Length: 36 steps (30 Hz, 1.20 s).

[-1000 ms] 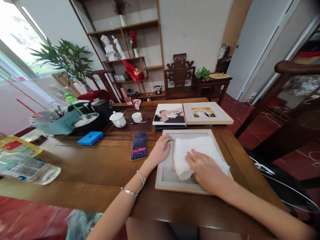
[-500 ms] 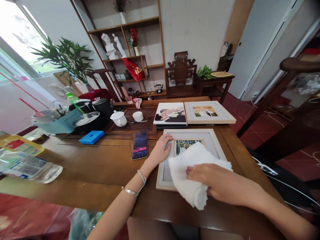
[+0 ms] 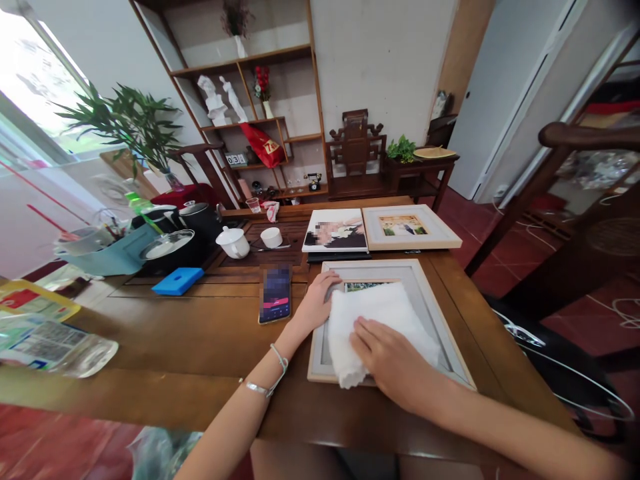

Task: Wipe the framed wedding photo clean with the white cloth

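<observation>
A light wooden picture frame with a pale mat lies flat near the table's front edge. My left hand rests over its upper left side, fingers stretched out and holding nothing. Under my right hand is a white cloth, pressed onto the frame's middle. The fingers lie close together on the cloth; the thumb is hidden. Most of the photo is covered, with only a green strip showing along its top. A phone with a lit screen lies left of my left hand.
Behind the frame sit a photo panel and another framed picture. To the left are a blue block, a lidded white cup, a small white bowl and a clear bottle. A dark chair stands right.
My right hand has moved left with the cloth, which now lies flatter and hides more of the photo. My left hand stays at the frame's side. The view has shifted slightly.
</observation>
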Available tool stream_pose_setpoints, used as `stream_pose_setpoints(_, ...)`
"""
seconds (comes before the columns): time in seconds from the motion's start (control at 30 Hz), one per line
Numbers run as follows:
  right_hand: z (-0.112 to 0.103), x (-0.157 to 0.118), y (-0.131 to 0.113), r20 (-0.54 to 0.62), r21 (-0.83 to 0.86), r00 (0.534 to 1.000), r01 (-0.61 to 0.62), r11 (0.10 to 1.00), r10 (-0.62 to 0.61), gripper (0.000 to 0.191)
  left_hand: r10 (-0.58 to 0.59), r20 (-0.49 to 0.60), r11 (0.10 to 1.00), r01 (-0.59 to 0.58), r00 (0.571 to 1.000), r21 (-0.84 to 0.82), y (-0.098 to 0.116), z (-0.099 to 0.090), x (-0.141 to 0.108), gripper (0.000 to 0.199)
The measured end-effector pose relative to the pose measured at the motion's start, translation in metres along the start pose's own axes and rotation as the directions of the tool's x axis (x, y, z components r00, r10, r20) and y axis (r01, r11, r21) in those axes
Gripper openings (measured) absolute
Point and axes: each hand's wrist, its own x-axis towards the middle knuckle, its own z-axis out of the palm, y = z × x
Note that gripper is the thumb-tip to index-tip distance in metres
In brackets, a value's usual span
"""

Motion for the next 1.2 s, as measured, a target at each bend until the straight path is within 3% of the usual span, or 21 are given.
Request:
stream_pose_setpoints(0.1,0.0,-0.002,-0.006,-0.033,0.007,0.996,0.088,0.996,-0.087,0.041,0.013,-0.004,1.0,-0.013,1.0,-0.012,-0.003,0.0,0.0,0.026)
stream_pose_setpoints(0.33,-0.012,-0.003,0.01,0.091,0.222,0.972,0.193,0.956,-0.217,0.048,0.034,-0.041,0.999,-0.034,0.999,-0.01,-0.003,0.001,-0.001,0.022)
stream_pose_setpoints(0.43,-0.024,-0.004,0.017,0.171,0.337,0.964,0.138,0.931,-0.204,0.049,0.022,-0.034,1.0,-0.022,0.999,-0.009,-0.002,0.001,-0.001,0.022)
stream_pose_setpoints(0.63,-0.043,-0.007,0.031,0.305,0.458,0.95,-0.089,0.884,-0.062,0.046,-0.004,-0.018,1.0,0.004,1.0,-0.003,-0.001,0.001,0.0,0.022)
stream_pose_setpoints(0.8,-0.04,-0.006,0.031,0.279,0.453,0.96,-0.108,0.885,-0.026,0.046,0.005,-0.014,1.0,-0.006,1.0,-0.01,-0.002,0.002,0.0,0.022)
stream_pose_setpoints(1.2,-0.029,-0.006,0.032,0.193,0.473,0.979,-0.035,0.88,-0.065,0.045,-0.001,-0.016,1.0,0.001,1.0,-0.008,0.001,0.001,-0.001,0.021)
